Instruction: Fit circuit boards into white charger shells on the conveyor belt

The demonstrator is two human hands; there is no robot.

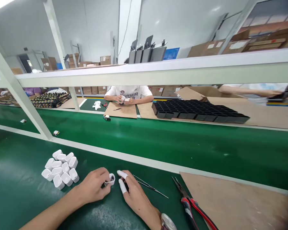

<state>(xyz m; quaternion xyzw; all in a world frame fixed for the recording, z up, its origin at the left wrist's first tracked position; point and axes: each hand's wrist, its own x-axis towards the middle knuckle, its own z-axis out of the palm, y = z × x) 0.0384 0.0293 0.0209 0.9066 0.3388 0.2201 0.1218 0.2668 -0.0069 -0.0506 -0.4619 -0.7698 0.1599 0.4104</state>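
Observation:
My left hand (94,187) pinches a small white plastic housing (112,180) that has dark parts inside it. Just to the right, my right hand (136,193) has its fingers apart and holds nothing; white finger cots cover two of its fingertips. Beside the right hand, metal tweezers (153,187) lie on the green work surface (98,218). Needle-nose pliers (186,200) with red and black handles rest further right. Several white housings (57,171) stand grouped to the left of my left hand.
A cardboard sheet (237,201) covers the right side. Beyond a white rail runs a green conveyor belt (144,137) with small assemblies (56,133) on it. Across it, a co-worker (128,94) handles a white part near black trays (196,110). A shelf beam (158,70) crosses overhead.

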